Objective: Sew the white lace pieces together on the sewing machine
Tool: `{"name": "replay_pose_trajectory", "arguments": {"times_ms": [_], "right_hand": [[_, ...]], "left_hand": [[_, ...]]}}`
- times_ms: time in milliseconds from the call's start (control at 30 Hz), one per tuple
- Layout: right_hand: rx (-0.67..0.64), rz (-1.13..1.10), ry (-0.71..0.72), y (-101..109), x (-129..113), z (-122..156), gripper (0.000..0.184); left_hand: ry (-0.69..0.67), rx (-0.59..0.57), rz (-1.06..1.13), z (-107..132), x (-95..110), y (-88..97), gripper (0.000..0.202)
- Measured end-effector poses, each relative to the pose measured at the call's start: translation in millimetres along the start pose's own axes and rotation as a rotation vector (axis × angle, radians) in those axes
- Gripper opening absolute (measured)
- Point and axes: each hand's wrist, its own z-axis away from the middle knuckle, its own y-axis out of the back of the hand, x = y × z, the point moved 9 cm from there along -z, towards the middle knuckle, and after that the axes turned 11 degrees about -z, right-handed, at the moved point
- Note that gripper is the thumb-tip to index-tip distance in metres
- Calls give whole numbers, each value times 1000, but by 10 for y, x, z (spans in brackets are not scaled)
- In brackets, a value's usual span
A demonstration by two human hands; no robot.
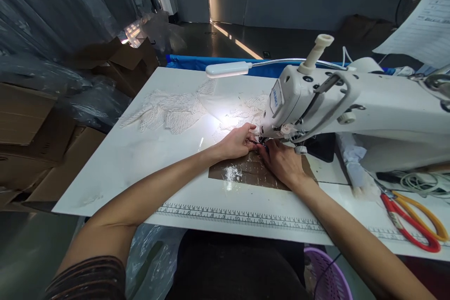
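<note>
One bare left hand (237, 144): we see it bent low at the machine's front, thumb and fingertips drawn close together; we cannot tell whether they pinch anything.
Bare right hand (283, 159): we find it under the machine's head, fingers curled, fingertips near the left ones; the machine partly hides them, so we cannot tell what they hold.
White, hard-shelled sewing machine (291, 98): we note its rounded, smooth casing, a blue-lettered plate (276, 96) on its face and bent metal levers.
Soft white lace fabric (176, 108): we see it lying on the tabletop beyond the left hand, crumpled, with ribbed panels and scalloped, pierced edges; more lace spreads toward the machine under a bright glare.
Slim white bar lamp (228, 70): we see it above the lace, on a ribbed metal gooseneck.
Glossy brown flat panel (246, 171): we see it beneath the wrists, its surface streaked and shiny.
Smooth white tabletop (130, 168): we see a printed black-and-white ruler strip (242, 218) along its near edge.
Scissors with red and orange looped handles (389, 206): we find them at the right, near pale coiled cord.
Surroundings: we see brown cardboard boxes (38, 150) and crinkled clear plastic at the left, and a perforated purple plastic basket (333, 279) below the table.
</note>
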Motion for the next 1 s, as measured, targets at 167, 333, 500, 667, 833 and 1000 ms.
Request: {"name": "replay_pose_trajectory", "arguments": {"times_ms": [167, 333, 500, 667, 833, 1000], "right_hand": [[114, -146, 258, 242, -206, 310, 43], [173, -286, 431, 469, -43, 786, 35], [172, -247, 124, 419, 508, 767, 32], [150, -289, 87, 355, 472, 558, 29], [-45, -584, 166, 138, 215, 344, 27], [-40, -579, 234, 53, 133, 286, 33]], "left_hand": [[-91, 0, -120, 51, 116, 83, 46], [-341, 74, -425, 216, 426, 442, 32], [-406, 86, -673, 285, 478, 395, 17], [-516, 43, -642, 308, 424, 83, 17], [-583, 93, -527, 243, 355, 58, 16], [-593, 248, -405, 174, 370, 179, 15]]}}
